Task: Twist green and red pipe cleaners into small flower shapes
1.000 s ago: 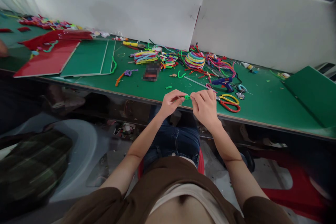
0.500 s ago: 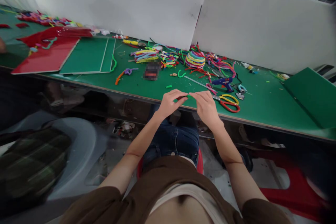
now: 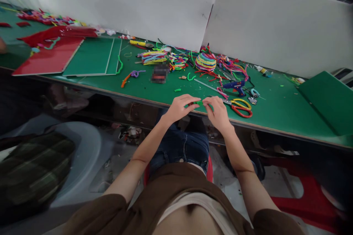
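Right of the frame's center, scissors (image 3: 241,111) and a glue gun (image 3: 236,86) are crowding the right hand (image 3: 218,113); farther right, bare bench (image 3: 284,110) is lying open up to a green board (image 3: 327,97).

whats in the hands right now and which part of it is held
A small green fuzzy piece: the left hand pinches it toward its left end; the right hand is at its right end, but whether it grips is unclear.

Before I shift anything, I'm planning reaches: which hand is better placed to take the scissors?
Probably the right hand: the scissors' handles lie just to its right, while the left hand is farther away. Both seem to pinch the green piece, so the right would need freeing first.
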A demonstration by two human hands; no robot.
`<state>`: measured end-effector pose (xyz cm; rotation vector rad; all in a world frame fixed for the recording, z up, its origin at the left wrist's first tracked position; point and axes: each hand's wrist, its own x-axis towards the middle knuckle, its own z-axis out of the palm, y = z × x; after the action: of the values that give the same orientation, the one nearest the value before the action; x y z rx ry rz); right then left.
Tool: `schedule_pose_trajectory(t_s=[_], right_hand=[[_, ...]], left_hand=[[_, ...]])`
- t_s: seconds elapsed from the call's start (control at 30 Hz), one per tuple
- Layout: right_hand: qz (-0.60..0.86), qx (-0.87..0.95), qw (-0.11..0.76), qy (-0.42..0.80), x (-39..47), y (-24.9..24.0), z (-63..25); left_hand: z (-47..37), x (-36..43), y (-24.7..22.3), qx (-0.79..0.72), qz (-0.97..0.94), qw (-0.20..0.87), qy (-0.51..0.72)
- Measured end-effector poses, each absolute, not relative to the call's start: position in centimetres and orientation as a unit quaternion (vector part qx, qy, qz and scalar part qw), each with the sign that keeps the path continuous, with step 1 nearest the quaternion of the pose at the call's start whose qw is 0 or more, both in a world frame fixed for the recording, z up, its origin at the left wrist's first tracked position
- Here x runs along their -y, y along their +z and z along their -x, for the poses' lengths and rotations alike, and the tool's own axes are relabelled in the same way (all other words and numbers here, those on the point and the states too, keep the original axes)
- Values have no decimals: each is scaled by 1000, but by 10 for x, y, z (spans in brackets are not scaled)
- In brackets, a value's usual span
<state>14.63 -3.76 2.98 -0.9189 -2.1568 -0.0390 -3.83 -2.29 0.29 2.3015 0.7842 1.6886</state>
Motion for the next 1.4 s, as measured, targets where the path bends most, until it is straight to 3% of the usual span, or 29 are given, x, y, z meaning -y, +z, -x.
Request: schedule_pose_trajectory(t_s=[0.3, 0.57, 0.8, 0.9, 1.03, 1.13, 1.3, 1.4], right_hand=[[316, 859, 401, -39, 42, 38, -146], [307, 858, 411, 28, 43, 40, -147], [332, 844, 412, 90, 44, 42, -148], [329, 848, 404, 95, 41, 42, -149], [296, 864, 385, 132, 37, 41, -152], [280, 868, 378, 157, 33, 38, -154], [288, 855, 394, 173, 28, 31, -155], [300, 849, 398, 177, 28, 29, -156]], left_hand=[[31, 23, -5, -296, -690, 170, 638], [39, 22, -3, -240, -762, 128, 588], [45, 20, 5, -229, -803, 163, 526], [47, 19, 8, -231, -804, 230, 498], [49, 18, 5, -201, -756, 399, 478], [48, 17, 2, -182, -735, 451, 472], [45, 16, -4, -195, -729, 443, 484], [43, 17, -8, -237, -727, 373, 525]])
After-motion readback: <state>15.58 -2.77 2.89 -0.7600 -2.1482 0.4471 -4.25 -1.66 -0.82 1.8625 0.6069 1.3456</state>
